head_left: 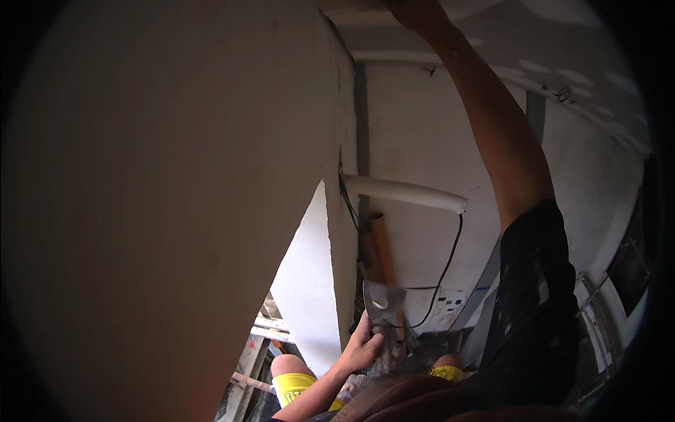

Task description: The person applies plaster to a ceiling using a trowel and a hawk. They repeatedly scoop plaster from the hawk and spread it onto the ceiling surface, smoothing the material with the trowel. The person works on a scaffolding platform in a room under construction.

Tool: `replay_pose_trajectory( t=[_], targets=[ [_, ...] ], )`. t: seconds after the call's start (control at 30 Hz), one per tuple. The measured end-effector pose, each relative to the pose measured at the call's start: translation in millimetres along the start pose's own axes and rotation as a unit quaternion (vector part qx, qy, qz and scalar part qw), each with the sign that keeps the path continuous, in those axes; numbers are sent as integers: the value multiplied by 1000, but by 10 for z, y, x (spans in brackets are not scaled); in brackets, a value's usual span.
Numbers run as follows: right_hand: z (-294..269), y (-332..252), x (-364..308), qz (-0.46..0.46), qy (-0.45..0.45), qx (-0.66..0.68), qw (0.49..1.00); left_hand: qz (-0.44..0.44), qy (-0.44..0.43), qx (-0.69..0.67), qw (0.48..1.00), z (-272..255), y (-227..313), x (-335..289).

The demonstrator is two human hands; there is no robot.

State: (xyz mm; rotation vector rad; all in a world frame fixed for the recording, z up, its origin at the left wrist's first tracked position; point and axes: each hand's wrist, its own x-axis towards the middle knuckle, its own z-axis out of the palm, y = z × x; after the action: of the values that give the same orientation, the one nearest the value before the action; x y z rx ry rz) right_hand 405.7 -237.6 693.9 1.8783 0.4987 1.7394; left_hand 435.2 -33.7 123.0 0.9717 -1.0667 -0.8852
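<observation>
Low in the middle, in front of my body, my left hand [361,347] is closed round the handle of a putty knife [383,301]. Its broad metal blade points up and flares toward the top, with a light smear on it. My right arm reaches high overhead, in a dark sleeve. At the top edge my right hand [420,15] is cut off by the picture, up against the pale ceiling [485,32]; its fingers are out of sight, as is anything in them.
A large pale wall [169,176] fills the left side. From its edge a white pipe [408,191] juts out, with a black cable [450,257] hanging from its end. Orange pipes [383,246] lean in the corner. Loose wires [560,93] poke out near the ceiling. Boards [247,373] lie below left.
</observation>
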Motion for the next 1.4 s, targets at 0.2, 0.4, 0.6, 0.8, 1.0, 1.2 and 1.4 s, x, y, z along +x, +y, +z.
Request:
replay_pose_trajectory(
  t=[0.2, 0.4, 0.6, 0.8, 1.0, 1.2, 1.4],
  targets=[
    [177, 213, -23, -76, -5, -137, 988, 16, -24, 28, 999, 43, -169, 18],
    [259, 309, 60, -163, -54, -238, 956, -28, -19, 1, 999, 110, -149, -30],
    [327, 332, 21, -147, -76, -246, 955, -55, -21, -41, 997, 103, -141, -2],
    [241, 325, 9, -119, -121, -334, 927, -92, 26, -101, 990, 160, 155, 169],
    [141, 101, 0, -60, -160, -404, 899, 7, 3, -136, 991, 385, 1061, 746],
    [5, -22, -35, -114, -122, -456, 874, 65, 98, -152, 981, 570, 1858, 1297],
    [-182, -331, -233, -127, -145, -410, 892, 126, 63, -236, 961, 513, 2287, 1667]
  ],
)
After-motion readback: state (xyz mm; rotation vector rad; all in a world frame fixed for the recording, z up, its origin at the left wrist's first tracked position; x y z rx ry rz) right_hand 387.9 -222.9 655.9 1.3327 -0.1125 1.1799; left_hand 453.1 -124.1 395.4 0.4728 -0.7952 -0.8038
